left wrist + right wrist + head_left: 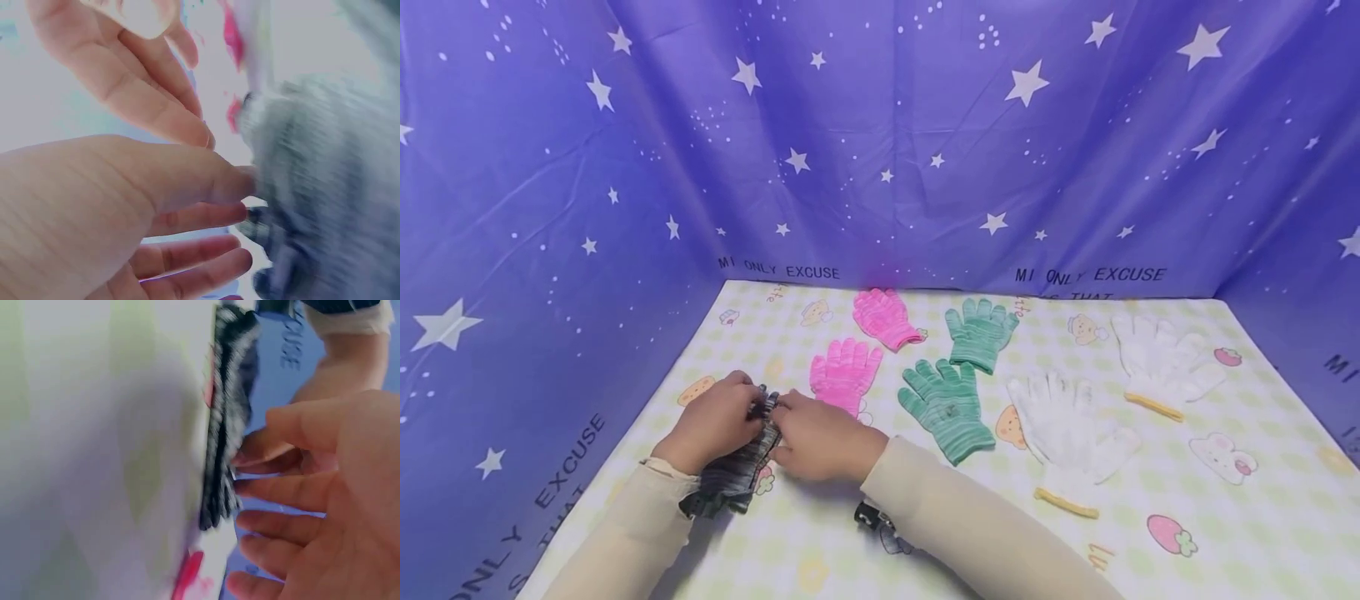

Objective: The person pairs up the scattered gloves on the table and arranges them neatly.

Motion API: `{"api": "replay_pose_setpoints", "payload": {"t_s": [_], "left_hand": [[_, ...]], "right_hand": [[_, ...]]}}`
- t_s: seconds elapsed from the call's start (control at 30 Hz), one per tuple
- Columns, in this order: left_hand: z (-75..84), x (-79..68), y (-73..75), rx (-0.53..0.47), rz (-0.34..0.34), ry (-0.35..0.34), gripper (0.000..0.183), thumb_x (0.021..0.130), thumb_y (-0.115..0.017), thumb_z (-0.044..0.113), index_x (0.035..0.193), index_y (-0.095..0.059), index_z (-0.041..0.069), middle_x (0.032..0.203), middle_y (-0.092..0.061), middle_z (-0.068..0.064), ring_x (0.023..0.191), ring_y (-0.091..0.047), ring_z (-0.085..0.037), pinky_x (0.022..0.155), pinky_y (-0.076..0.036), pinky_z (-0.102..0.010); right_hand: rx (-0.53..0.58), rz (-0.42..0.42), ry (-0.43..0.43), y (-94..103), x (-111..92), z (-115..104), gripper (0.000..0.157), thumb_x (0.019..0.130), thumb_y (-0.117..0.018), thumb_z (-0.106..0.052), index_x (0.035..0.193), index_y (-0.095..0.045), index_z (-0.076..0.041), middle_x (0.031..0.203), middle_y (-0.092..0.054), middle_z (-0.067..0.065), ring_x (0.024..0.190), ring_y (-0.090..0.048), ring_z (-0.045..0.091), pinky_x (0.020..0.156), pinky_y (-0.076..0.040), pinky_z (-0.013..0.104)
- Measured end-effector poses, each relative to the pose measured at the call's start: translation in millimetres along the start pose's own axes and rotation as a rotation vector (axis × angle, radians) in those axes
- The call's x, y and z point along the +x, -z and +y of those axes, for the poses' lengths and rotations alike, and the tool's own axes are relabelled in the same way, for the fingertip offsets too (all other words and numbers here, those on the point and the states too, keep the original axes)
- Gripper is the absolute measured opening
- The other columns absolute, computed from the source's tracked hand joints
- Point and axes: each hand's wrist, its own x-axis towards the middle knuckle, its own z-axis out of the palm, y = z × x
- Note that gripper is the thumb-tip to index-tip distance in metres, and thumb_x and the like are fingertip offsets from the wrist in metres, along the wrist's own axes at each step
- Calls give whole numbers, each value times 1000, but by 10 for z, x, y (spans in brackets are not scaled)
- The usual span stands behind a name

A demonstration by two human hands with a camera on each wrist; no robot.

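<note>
A dark grey and black striped knit glove (735, 472) lies at the left of the table, beneath both hands. Layered folds show along the edge of the glove (226, 419) in the right wrist view. My left hand (711, 422) bends over its finger end and pinches it with thumb and fingers. From the other side my right hand (829, 435) reaches in, its mostly straight fingers (284, 490) touching the glove's edge. Blurred and close, the glove (325, 169) fills the right side of the left wrist view.
Pink gloves (846, 375) lie just beyond the hands. Green striped gloves (946, 408) lie mid-table, and white gloves (1060, 425) with yellow cuff edges to the right. A checked cloth (970, 533) covers the table; a purple star-printed curtain (880, 142) encloses it.
</note>
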Motion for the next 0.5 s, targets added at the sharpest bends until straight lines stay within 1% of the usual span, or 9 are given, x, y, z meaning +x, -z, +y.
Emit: {"api": "replay_pose_setpoints", "payload": {"t_s": [0.1, 0.17, 0.23, 0.37, 0.5], "left_hand": [[113, 75, 95, -16, 38, -18, 24, 73, -74, 19, 96, -71, 10, 102, -61, -7, 86, -61, -22, 68, -52, -40], [221, 139, 193, -28, 66, -29, 28, 74, -75, 20, 99, -71, 9, 105, -62, -7, 90, -62, -23, 72, -52, -42], [341, 203, 310, -43, 86, -38, 30, 75, -75, 22, 101, -70, 10, 108, -62, -6, 93, -62, -22, 74, -52, -42], [555, 303, 514, -59, 140, -78, 30, 78, -74, 25, 105, -68, 12, 112, -62, -1, 99, -62, -20, 78, -52, -41], [723, 352, 669, -57, 189, -125, 30, 80, -72, 26, 106, -67, 13, 111, -64, 1, 101, -63, -20, 80, -51, -41]], "right_hand": [[65, 33, -5, 133, -84, 138, 40, 90, -57, -34, 123, -61, -12, 136, -53, 6, 128, -47, 17, 102, -42, 31], [107, 62, -23, 249, -161, 232, 38, 90, -56, -32, 122, -62, -12, 138, -52, 8, 134, -42, 19, 106, -38, 32], [145, 94, -51, 381, -254, 313, 36, 91, -56, -31, 120, -64, -12, 138, -52, 7, 134, -42, 18, 107, -36, 32], [163, 180, -98, 612, -449, 440, 33, 90, -57, -31, 117, -65, -13, 132, -56, 3, 131, -45, 17, 107, -37, 33], [160, 247, -109, 784, -634, 525, 32, 89, -59, -32, 115, -65, -15, 129, -58, 1, 124, -50, 15, 103, -41, 34]]}}
